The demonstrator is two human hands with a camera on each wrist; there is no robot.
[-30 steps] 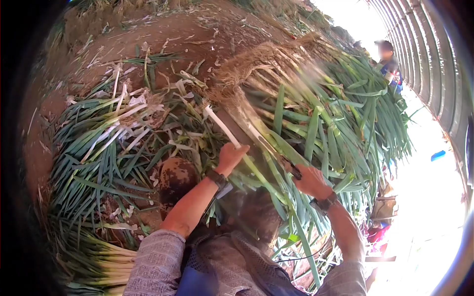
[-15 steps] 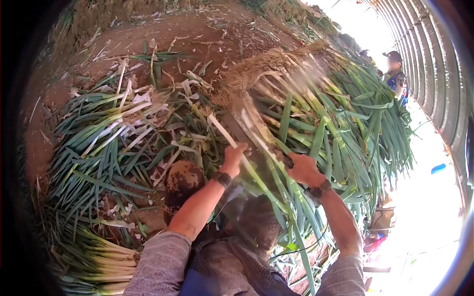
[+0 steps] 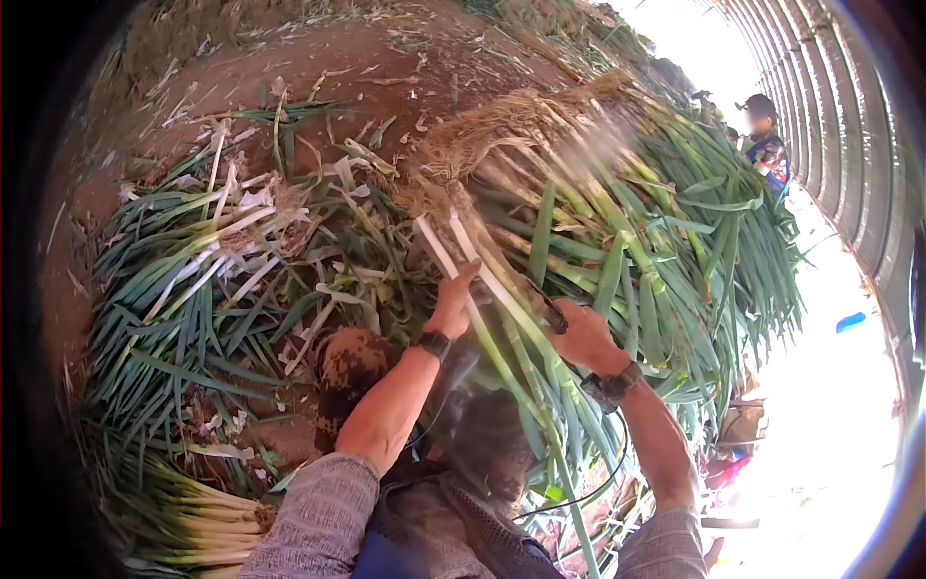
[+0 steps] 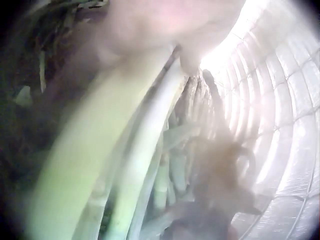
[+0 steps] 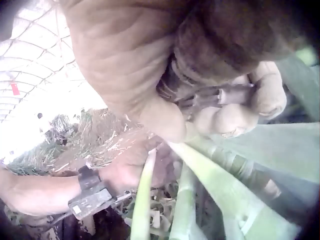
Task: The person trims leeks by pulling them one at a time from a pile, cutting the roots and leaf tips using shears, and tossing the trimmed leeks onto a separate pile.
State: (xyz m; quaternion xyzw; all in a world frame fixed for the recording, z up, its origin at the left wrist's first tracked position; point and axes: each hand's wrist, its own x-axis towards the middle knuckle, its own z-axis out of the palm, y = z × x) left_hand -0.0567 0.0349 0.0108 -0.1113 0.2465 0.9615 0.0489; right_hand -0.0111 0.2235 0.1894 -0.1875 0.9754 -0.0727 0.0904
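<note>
Sunlit plastic tunnel wall (image 3: 830, 106) and bare dirt floor (image 3: 386, 58) frame a seated person working through a leek harvest, with a second person (image 3: 762, 135) standing far off at the bright end of the tunnel. A big heap of unpeeled leeks (image 3: 656, 222) lies along the right side of the floor with its roots pointing to the far edge, and loose green trimmings (image 3: 193, 289) are spread over the left side. A stack of cleaned white stalks (image 3: 203, 521) sits at the near left corner.

Between the two piles the person holds up a pair of leeks (image 3: 485, 278). Their long axis runs on a slant: the rooty ends point away and to the left, against the near edge of the heap, while the green leaves trail back and to the right, down past the person's lap. The left hand (image 3: 451, 307), with a band at the wrist, has its fingers wrapped round the white shafts and is the hand nearer the roots. The blurred left wrist view shows little more than pale stalks running out from under it.

The right hand (image 3: 579, 333) sits just beside the same stalks on their right, further down toward the leaves. Its fingers are curled tight round the dark handle of a tool (image 5: 220, 95), and no view shows the working end. The roots therefore lie ahead of both hands, up the stalks from the left-hand grip
</note>
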